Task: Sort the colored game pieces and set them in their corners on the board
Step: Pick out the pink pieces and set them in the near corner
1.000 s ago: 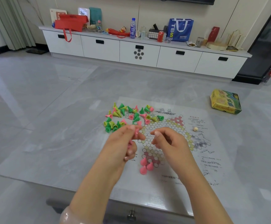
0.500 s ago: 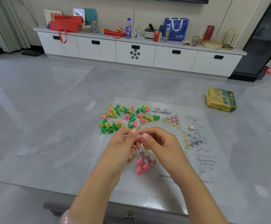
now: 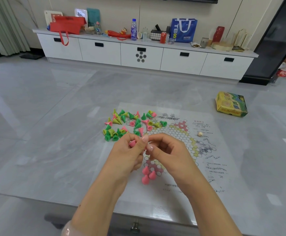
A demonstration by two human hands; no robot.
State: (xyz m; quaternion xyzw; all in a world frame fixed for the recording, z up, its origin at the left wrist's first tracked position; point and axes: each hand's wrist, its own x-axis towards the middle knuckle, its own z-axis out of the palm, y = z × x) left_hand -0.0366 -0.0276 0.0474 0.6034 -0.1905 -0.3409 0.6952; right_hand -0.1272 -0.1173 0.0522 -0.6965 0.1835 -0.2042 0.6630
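Nearest us, three pink cone-shaped plastic pieces (image 3: pixel 148 174) stand on the paper board's (image 3: pixel 178 167) near corner. Above, our left hand (image 3: pixel 128 155) pinches a pink piece (image 3: pixel 132 143) — our right hand's (image 3: pixel 169 154) fingertips touch there, grasp unclear. Beyond lies the mixed pile (image 3: pixel 130 124).

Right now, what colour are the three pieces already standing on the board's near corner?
Pink: the three pieces stand together there, clearest in the head view.

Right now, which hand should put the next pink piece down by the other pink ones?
Probably the right hand: it sits nearer the three standing pink pieces, while the left hand holds the pink piece.
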